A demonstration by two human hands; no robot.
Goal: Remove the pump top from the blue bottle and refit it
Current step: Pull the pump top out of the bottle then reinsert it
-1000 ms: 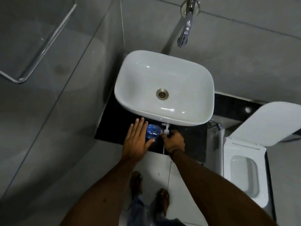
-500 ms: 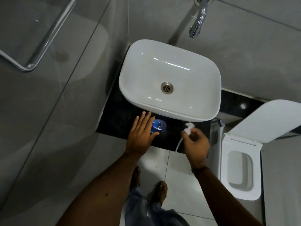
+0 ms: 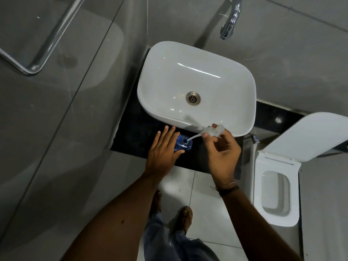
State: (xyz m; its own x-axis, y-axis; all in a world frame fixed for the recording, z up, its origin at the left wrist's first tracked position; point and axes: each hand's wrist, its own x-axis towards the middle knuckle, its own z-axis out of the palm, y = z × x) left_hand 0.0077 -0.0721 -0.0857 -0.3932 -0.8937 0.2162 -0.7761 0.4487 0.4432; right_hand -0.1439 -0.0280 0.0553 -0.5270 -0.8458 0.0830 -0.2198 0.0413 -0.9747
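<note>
The blue bottle [image 3: 183,143] stands on the black counter [image 3: 131,132] just in front of the white basin. My left hand [image 3: 163,150] wraps its left side, thumb across the front, steadying it. My right hand [image 3: 221,148] pinches the white pump top [image 3: 214,130] to the right of and above the bottle, over the basin's front rim. The pump's thin dip tube [image 3: 194,137] slants down to the left, and its tip sits at the bottle's open neck.
The white basin [image 3: 235,87] fills the counter behind the bottle, with a chrome tap [image 3: 230,21] on the wall above it. An open toilet [image 3: 276,193] stands to the right. A glass panel with a chrome rail [image 3: 47,48] is on the left. My feet are on the pale floor tiles below.
My right hand lifted the pump top off the bottle, swung it out to the right, then brought it back so the tube tip is at the neck. My left hand kept its hold.
</note>
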